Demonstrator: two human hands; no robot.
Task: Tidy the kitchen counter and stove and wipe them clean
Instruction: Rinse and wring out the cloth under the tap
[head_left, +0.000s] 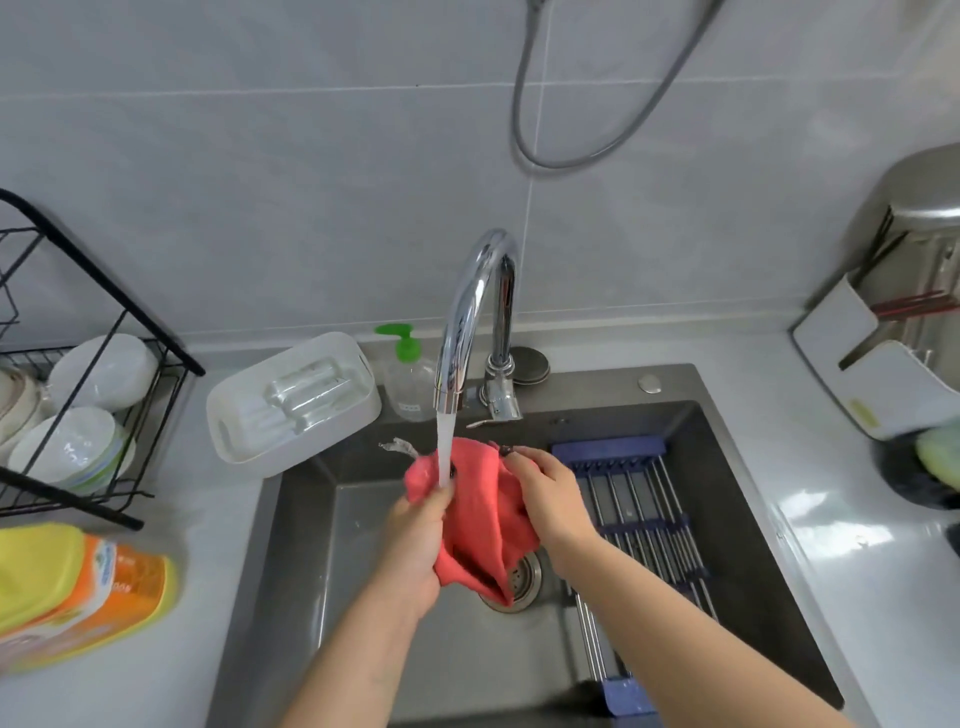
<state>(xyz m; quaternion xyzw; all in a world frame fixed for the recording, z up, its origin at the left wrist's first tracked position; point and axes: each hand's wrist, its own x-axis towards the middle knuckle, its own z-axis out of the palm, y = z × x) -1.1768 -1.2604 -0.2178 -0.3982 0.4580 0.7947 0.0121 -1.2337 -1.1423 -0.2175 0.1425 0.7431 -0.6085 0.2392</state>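
Location type: domestic kitchen. Indicators: steel sink (311, 525) at 6 o'clock with running tap (475, 312); dish rack (104, 332) holding bowls (72, 449) at 9 o'clock; soap bottle (408, 379); tiled wall (260, 156) at 12 o'clock.

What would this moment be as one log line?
step: rinse cloth | left hand: grips pink cloth | right hand: grips cloth | faucet: running

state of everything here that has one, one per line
faucet: running
red cloth: under the stream, held over the sink
left hand: grips the cloth
right hand: grips the cloth
soap bottle: upright
orange bottle: lying on its side
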